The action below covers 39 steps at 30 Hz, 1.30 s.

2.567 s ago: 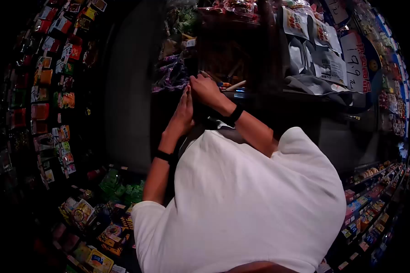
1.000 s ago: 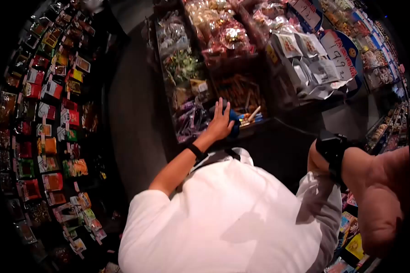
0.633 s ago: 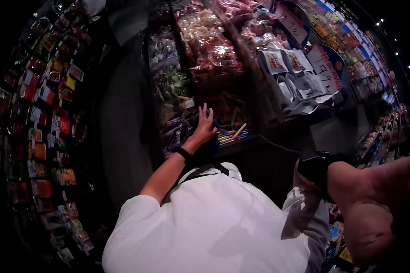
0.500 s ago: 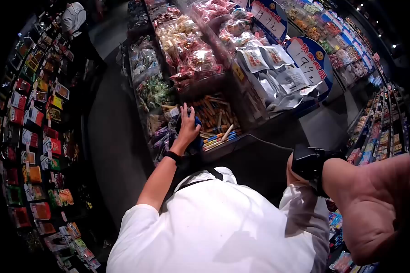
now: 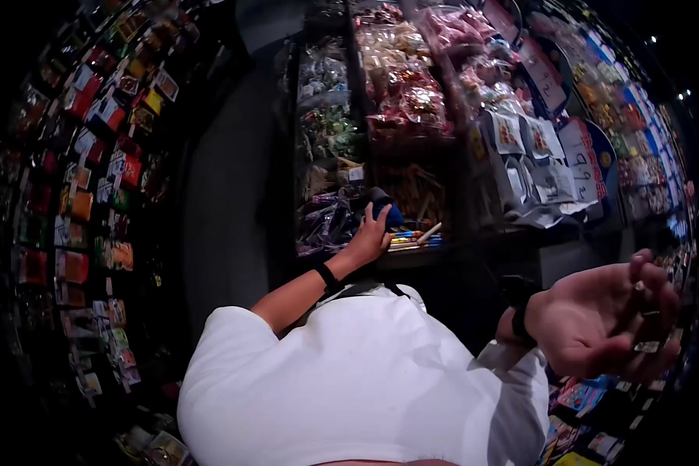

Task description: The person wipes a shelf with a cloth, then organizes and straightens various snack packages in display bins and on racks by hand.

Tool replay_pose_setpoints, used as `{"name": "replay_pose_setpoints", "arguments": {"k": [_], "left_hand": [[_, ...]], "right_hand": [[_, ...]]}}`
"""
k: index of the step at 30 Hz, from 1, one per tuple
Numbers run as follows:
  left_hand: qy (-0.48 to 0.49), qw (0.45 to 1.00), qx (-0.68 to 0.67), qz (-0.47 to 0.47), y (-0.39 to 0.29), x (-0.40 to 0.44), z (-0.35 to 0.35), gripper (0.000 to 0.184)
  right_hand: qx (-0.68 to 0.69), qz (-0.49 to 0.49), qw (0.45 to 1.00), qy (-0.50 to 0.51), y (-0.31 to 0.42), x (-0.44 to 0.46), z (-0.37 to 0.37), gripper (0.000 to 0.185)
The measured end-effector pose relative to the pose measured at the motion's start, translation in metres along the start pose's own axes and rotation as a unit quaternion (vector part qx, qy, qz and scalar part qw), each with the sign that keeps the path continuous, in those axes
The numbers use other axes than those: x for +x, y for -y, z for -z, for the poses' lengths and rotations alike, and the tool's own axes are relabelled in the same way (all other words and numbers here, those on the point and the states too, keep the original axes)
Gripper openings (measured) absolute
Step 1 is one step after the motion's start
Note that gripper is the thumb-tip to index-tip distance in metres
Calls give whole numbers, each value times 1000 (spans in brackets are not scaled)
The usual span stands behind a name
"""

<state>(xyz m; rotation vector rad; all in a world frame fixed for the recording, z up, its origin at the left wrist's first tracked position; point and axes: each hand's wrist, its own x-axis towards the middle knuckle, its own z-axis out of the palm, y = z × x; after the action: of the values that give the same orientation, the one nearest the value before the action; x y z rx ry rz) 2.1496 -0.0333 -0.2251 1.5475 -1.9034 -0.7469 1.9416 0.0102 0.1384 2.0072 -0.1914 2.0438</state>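
My left hand [image 5: 371,236] rests at the front of the sweets bin, fingers stretched and apart. It touches a dark blue object [image 5: 394,214], whose kind I cannot make out. Beside it, slim wrapped sticks [image 5: 421,235] lie in a compartment, some yellow and blue, one pale. Purple-wrapped packets [image 5: 326,221] are just left of the hand. My right hand [image 5: 610,318] is raised at the right, palm up, fingers loosely bent and apart, with nothing visible in it.
Bagged pink and red sweets [image 5: 408,97] fill compartments further back. Silver pouches [image 5: 532,167] lie right of them, near a price sign [image 5: 586,163]. Shelves of packets [image 5: 70,264] line the left, across a dark aisle [image 5: 229,186]. More goods [image 5: 582,396] stand at lower right.
The view has turned, so the bins sit further right. My left hand has drawn closer around the dark blue object. My right hand has moved away from the camera, its fingers now showing.
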Motion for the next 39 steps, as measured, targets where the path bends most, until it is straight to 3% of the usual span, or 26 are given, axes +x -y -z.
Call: {"name": "replay_pose_setpoints", "arguments": {"k": [1,3,4,6,8,11,14,15,16,18,19,20,22,23,24,27,28,30,31,32,34,35,36,39], "left_hand": [[-7,1000,7,-8,-4,0,2,63],[-18,1000,-6,-21,-11,-2,11,57],[-20,999,-23,-31,-11,-3,20,55],[-57,994,-92,-1,-29,-13,47,52],[-105,986,-130,-4,-45,-24,80,49],[-225,957,-161,-85,-30,-42,110,55],[-336,908,-247,35,-36,-78,140,51],[-408,858,-311,-12,-19,-89,134,47],[-434,848,-298,69,-33,-107,154,44],[-525,821,-182,133,-27,-159,168,40],[-550,803,-178,146,-37,-170,178,39],[-570,775,-223,158,-36,-183,188,38],[-552,801,-99,207,-32,-215,209,38],[-543,804,-111,214,-31,-229,219,37],[-488,825,-120,257,-20,-245,223,40],[-518,835,-58,179,4,-281,230,38],[-502,839,-123,167,4,-299,238,39],[-469,855,-54,213,6,-337,254,39],[-472,842,-118,233,23,-351,248,42],[-430,844,-205,246,16,-368,263,44],[-455,856,-138,201,34,-394,275,42],[-472,839,-197,184,31,-408,288,33],[-482,834,-196,183,48,-421,288,33],[-616,763,-18,197,78,-453,298,27]], "right_hand": [[-13,-61,997,44,-4,-13,-7,37],[-92,-182,949,240,-14,-47,-27,37],[-167,-265,884,346,-14,-60,-42,38],[-229,-293,745,554,-25,-100,-55,45],[-130,-348,687,624,-27,-131,-69,53],[49,-367,684,628,-14,-143,-109,71],[220,-387,702,555,19,-162,-157,86],[282,-373,713,523,34,-169,-169,90],[290,-370,722,507,49,-180,-181,89],[424,-450,592,518,82,-191,-208,85],[445,-432,593,514,88,-186,-215,84],[445,-479,537,534,101,-173,-222,77],[413,-411,588,562,116,-190,-238,65],[442,-386,631,508,126,-205,-251,52],[460,-436,569,524,133,-216,-261,47],[517,-515,498,468,164,-226,-298,36],[517,-498,513,470,173,-232,-316,33],[570,-484,496,440,199,-227,-349,36],[526,-531,518,416,224,-208,-357,37],[546,-499,519,428,235,-202,-367,40],[533,-448,522,492,261,-199,-403,44],[560,-361,585,462,283,-181,-416,47],[545,-322,597,492,295,-174,-429,48],[557,-325,592,483,329,-173,-465,54]]}}
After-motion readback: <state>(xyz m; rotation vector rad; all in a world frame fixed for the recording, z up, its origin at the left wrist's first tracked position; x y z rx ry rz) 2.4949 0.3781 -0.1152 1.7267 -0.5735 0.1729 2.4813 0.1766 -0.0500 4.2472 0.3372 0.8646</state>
